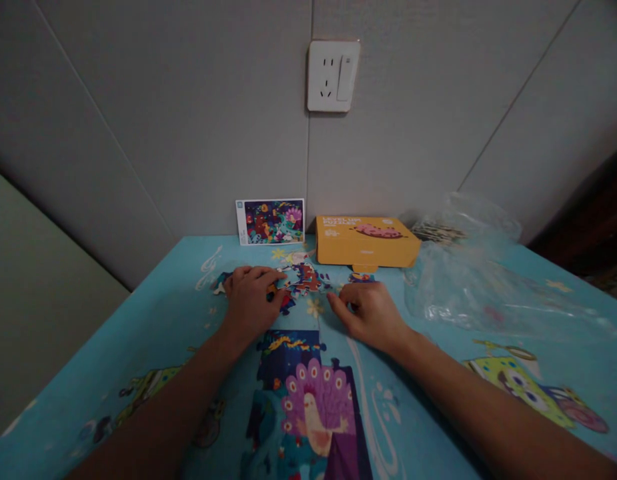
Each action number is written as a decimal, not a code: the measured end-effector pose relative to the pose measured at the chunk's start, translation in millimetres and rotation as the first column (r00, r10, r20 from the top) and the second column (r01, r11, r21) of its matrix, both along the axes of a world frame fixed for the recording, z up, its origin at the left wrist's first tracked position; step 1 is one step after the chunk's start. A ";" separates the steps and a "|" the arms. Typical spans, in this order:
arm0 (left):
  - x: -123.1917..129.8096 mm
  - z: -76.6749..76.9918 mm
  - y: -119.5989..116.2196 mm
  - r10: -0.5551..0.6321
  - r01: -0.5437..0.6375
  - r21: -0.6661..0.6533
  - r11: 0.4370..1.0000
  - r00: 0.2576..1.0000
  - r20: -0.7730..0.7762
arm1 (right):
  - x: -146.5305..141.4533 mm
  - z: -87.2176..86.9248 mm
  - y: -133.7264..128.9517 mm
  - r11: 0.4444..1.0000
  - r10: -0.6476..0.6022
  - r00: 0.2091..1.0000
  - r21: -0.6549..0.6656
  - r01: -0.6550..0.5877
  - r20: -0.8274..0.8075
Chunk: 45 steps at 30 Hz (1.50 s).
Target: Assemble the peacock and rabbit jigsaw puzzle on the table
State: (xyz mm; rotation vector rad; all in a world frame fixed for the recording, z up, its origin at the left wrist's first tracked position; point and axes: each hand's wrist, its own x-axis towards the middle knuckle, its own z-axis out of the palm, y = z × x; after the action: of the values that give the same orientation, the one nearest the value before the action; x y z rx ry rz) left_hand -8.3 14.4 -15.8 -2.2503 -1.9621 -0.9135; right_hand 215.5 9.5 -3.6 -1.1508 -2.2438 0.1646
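Rests left hand [253,293] over loose pieces [308,277], curls right hand [367,310]; cannot confirm grips; shows room beyond far edge of assembled section [318,407].

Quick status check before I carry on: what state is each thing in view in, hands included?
Left hand: fingers bent over puzzle pieces; grip unclear.
Right hand: fingers curled; grip unclear.
Puzzle pieces: clustered by the left hand; which are joined is unclear.
Peacock puzzle section: joined, lying flat.
Picture card: standing upright.
Orange puzzle box: lying flat, front tab sticking out.
Clear plastic bag: crumpled.
Wall socket: nothing plugged in.
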 end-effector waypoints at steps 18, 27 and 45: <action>13.5 15.3 -25.3 -0.519 0.505 0.232 0.831 0.855 -0.002 | -13.3 -14.6 -2.1 0.905 -0.111 0.844 -0.404 -0.133 -0.525; 11.4 15.9 -23.0 -0.500 0.481 0.243 0.842 0.866 0.017 | -4.1 -12.6 4.7 0.924 -0.195 0.814 -0.382 -0.035 -0.548; 9.8 12.3 -18.2 -0.430 0.415 0.222 0.882 0.903 0.020 | 26.7 -3.4 25.7 0.865 -0.497 0.868 -0.080 0.496 0.016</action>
State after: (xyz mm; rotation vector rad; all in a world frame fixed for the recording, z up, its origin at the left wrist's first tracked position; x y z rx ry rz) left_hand 1.5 -3.8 -3.5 -2.5890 -1.3228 -1.1856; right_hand 242.2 35.2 -7.0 -1.7286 -1.8709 0.0482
